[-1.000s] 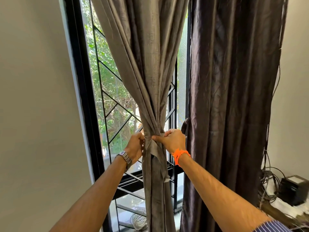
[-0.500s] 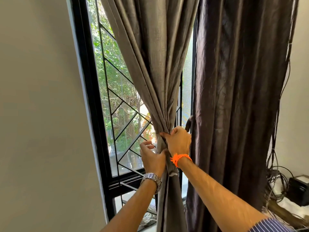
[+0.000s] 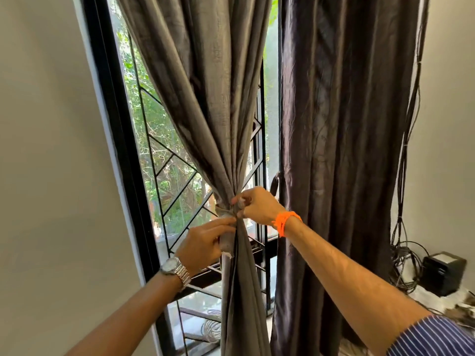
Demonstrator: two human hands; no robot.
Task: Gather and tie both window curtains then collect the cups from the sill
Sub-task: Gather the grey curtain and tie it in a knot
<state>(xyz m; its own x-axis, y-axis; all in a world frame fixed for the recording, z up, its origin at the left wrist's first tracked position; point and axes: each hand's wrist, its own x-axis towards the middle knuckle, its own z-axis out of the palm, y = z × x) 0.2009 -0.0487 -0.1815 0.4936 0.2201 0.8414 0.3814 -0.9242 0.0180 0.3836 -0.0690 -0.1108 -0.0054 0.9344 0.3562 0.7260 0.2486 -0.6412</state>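
The left grey curtain (image 3: 205, 98) is bunched into a narrow waist in front of the window. A grey fabric tie (image 3: 223, 210) wraps that waist. My left hand (image 3: 205, 242), with a metal watch on the wrist, pinches the hanging end of the tie just below the waist. My right hand (image 3: 257, 205), with an orange thread on the wrist, pinches the tie at the waist from the right. The right, darker curtain (image 3: 347, 150) hangs loose and untied. No cups show in this view.
A black window frame (image 3: 113, 150) and black metal grille (image 3: 177, 181) stand behind the curtain. A coil of white rope (image 3: 212, 330) lies low by the window. Cables (image 3: 403, 227) hang down the right wall to a black box (image 3: 443, 272).
My left hand has come from behind the curtain round to its front and lower, now pinching the tie's end. My right hand stays at the waist. The camera has shifted left and closer.
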